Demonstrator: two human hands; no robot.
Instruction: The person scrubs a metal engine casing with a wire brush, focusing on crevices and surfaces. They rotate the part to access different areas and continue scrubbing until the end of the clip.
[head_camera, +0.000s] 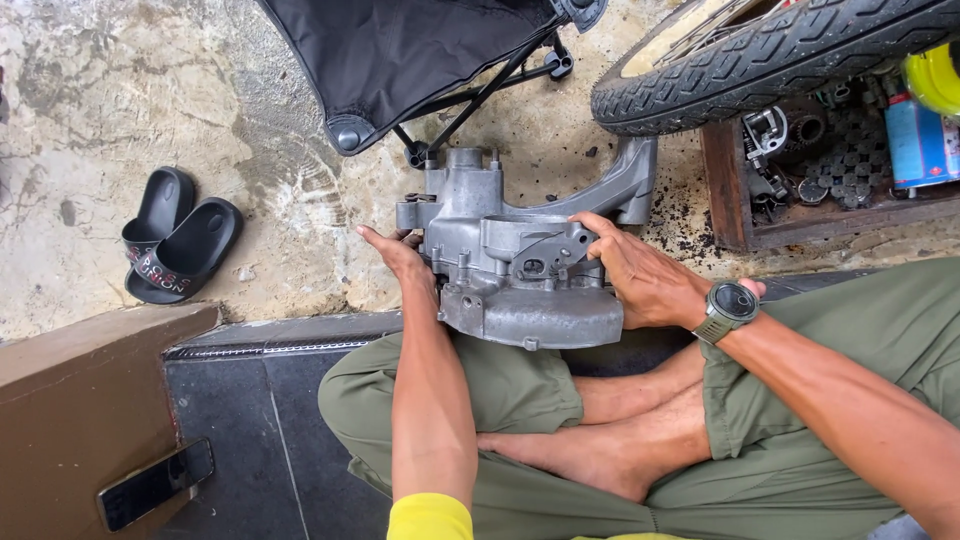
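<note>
The grey metal engine casing (520, 255) stands on the rough concrete floor (120, 90) just in front of the crossed legs of the seated person; the left hand (400, 255) is pressed against its left side, and the right hand (635, 275) is closed around a bracket on its upper right. It looks heavy, stiff and maybe a little oily, so its solid edges and lugs seem the best places to hold. Near it are black sandals (180, 235), a folding chair (400, 60), a tyre (760, 60) and a wooden tray of parts (725, 190).
</note>
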